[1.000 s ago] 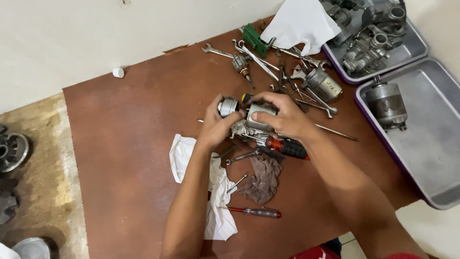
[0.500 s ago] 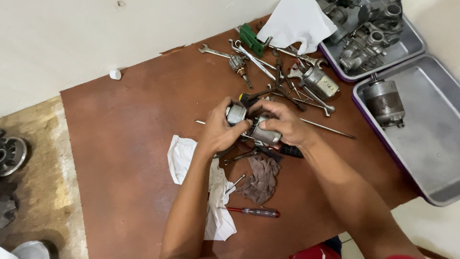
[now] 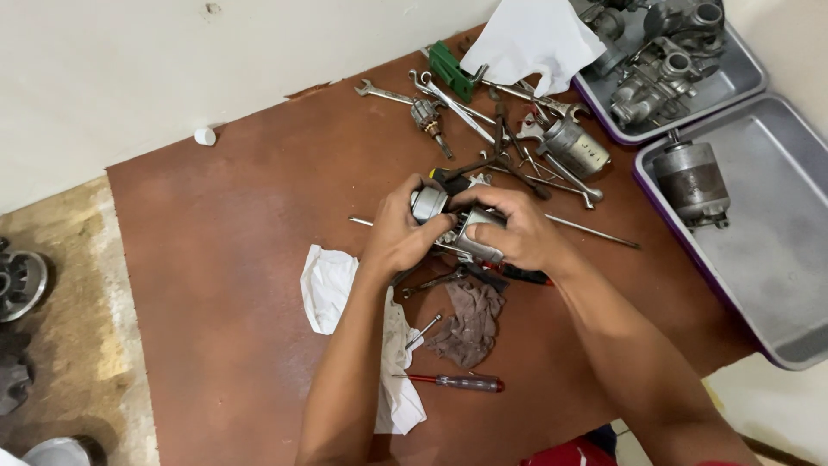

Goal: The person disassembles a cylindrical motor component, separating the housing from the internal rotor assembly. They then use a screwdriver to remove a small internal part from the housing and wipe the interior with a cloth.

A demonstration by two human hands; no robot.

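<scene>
Both hands, left hand (image 3: 398,237) and right hand (image 3: 511,231), clamped on small metal motor (image 3: 448,216) (over cluttered tools); slip likely drops it onto wrenches (image 3: 448,95).

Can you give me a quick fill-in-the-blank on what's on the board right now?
1. Both hands, left hand and right hand, grip a small metal ____ part.
2. The screwdriver near the person has a ____ handle.
3. The grey cylinder lies in a metal ____.
4. The brown rag lies beside a ____ cloth.

Missing words: motor; red; tray; white
</scene>
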